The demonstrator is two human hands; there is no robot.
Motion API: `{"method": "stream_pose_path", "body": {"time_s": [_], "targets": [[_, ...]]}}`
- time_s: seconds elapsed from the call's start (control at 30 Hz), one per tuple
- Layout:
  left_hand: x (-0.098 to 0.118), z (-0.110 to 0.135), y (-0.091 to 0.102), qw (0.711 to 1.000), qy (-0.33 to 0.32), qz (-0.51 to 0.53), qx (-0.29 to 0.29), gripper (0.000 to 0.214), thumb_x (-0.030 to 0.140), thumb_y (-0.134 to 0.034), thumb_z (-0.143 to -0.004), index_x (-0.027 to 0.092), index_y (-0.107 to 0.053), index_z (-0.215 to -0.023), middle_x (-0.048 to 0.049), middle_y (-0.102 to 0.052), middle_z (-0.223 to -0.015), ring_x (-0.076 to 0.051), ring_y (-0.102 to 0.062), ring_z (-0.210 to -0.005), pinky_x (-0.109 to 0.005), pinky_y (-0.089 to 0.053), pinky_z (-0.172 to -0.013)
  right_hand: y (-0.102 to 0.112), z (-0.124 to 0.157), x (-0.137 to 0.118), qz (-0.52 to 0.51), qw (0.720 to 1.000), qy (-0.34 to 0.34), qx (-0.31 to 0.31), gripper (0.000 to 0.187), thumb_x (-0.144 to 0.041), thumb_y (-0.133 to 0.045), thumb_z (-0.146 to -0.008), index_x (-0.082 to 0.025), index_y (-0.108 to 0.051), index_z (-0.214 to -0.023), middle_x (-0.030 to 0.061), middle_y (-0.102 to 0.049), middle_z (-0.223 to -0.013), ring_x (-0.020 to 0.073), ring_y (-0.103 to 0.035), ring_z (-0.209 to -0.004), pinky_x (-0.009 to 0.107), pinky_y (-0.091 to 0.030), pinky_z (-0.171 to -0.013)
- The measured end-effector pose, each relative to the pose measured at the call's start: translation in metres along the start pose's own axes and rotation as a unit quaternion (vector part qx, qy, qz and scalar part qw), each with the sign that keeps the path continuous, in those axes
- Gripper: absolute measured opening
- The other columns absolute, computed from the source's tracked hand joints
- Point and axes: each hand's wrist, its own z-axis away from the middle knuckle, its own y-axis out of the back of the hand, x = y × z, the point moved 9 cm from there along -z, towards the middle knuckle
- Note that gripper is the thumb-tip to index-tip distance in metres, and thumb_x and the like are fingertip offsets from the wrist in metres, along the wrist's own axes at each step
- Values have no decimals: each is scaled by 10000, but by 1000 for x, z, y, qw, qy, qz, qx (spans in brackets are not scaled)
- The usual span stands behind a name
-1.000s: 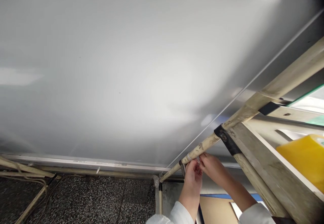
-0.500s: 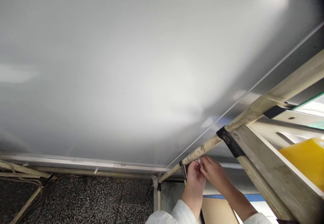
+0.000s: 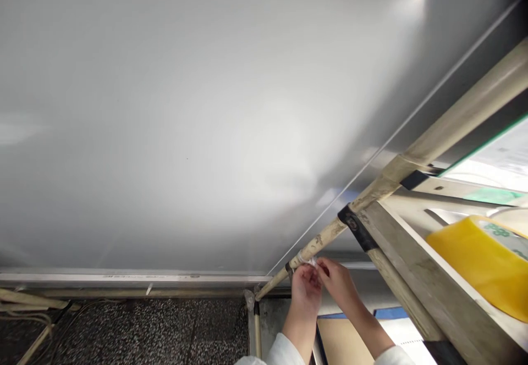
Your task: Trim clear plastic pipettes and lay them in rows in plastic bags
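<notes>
Both hands work at the low end of a worn beige rack pipe [image 3: 330,234] that slopes up to the right. My left hand [image 3: 305,287] is closed in a pinch just under the pipe. Touching it from the right, my right hand [image 3: 338,286] is also pinched. Between their fingertips sits a small clear, whitish piece [image 3: 312,262] against the pipe, too small to name. A pale band [image 3: 300,257] wraps the pipe just above the fingers. White sleeves cover both forearms.
A large grey glossy panel [image 3: 185,134] fills most of the view. A black pipe clamp [image 3: 355,227] joins the pipe to a slanted shelf frame [image 3: 416,266] holding a yellow container [image 3: 478,266]. Speckled floor [image 3: 144,326] with cables lies at the lower left.
The view has shifted, so hands and pipe sit slightly lower and further left in the picture. Both hands stay pinched at the same spot on the pipe.
</notes>
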Motion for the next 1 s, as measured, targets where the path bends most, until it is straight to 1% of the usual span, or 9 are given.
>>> {"method": "stream_pose_path", "body": {"time_s": [0.13, 0.23, 0.33, 0.43, 0.5, 0.67, 0.8, 0.93, 1.0], "targets": [[4, 8, 9, 1000, 28, -2, 4, 158, 39, -489, -693, 128, -616, -722, -60, -667, -719, -115, -579, -539, -218, -424, -507, 5, -7, 1, 18, 1000, 16, -19, 247, -133, -393, -778, -177, -635, -753, 37, -647, -689, 160, -597, -645, 238, -404, -592], [14, 12, 13, 999, 26, -23, -1, 134, 65, -492, -719, 112, -615, -748, -93, -683, -799, -111, -582, -550, -215, -432, -508, 18, -6, 1, 46, 998, 45, -17, 259, -122, -415, -786, -184, -666, -766, 58, -634, -772, 181, -575, -742, 273, -390, -674], [32, 16, 21, 999, 6, -42, 3, 122, 62, -500, -719, 115, -606, -749, -78, -676, -750, -97, -558, -514, -202, -419, -491, 25, -2, -3, 72, 993, 87, -18, 275, -108, -427, -806, -193, -658, -684, 68, -621, -767, 212, -547, -807, 311, -356, -723], [48, 18, 32, 998, -20, -59, 14, 116, 48, -509, -701, 125, -590, -731, -29, -633, -620, -77, -502, -442, -182, -373, -448, 20, -1, -11, 86, 988, 127, -20, 267, -46, -437, -779, -185, -643, -681, 61, -619, -760, 212, -531, -818, 321, -345, -743], [53, 19, 37, 997, -28, -73, 17, 108, 46, -514, -687, 124, -583, -717, -14, -606, -566, -72, -472, -410, -177, -344, -428, 14, -2, -15, 88, 986, 141, -17, 263, -25, -434, -771, -176, -637, -698, 59, -618, -770, 209, -522, -815, 320, -349, -738], [50, 21, 38, 994, -32, -106, 7, 73, 84, -554, -649, 119, -587, -704, -16, -596, -554, -72, -452, -401, -185, -328, -424, 5, -5, -21, 84, 985, 149, -5, 281, -33, -403, -808, -160, -628, -698, 68, -613, -779, 193, -513, -808, 297, -371, -724], [44, 24, 34, 989, -38, -141, 4, 67, 114, -588, -618, 132, -583, -683, -3, -586, -544, -66, -439, -399, -183, -318, -431, 5, -6, -26, 96, 984, 153, -2, 267, -29, -415, -802, -161, -634, -724, 62, -616, -799, 186, -522, -817, 294, -382, -725], [38, 27, 29, 978, -43, -202, -1, 80, 128, -625, -574, 130, -579, -639, -18, -593, -534, -75, -432, -386, -190, -283, -414, 18, -7, -31, 125, 979, 162, -3, 209, -52, -475, -797, -169, -635, -728, 35, -616, -786, 185, -536, -833, 324, -394, -755], [42, 28, 27, 970, -66, -233, -2, 81, 114, -625, -567, 139, -568, -619, -8, -584, -527, -75, -416, -378, -192, -259, -409, 30, -4, -30, 139, 978, 154, 6, 125, -123, -513, -827, -163, -625, -789, 20, -612, -831, 179, -544, -868, 354, -409, -794]]}}
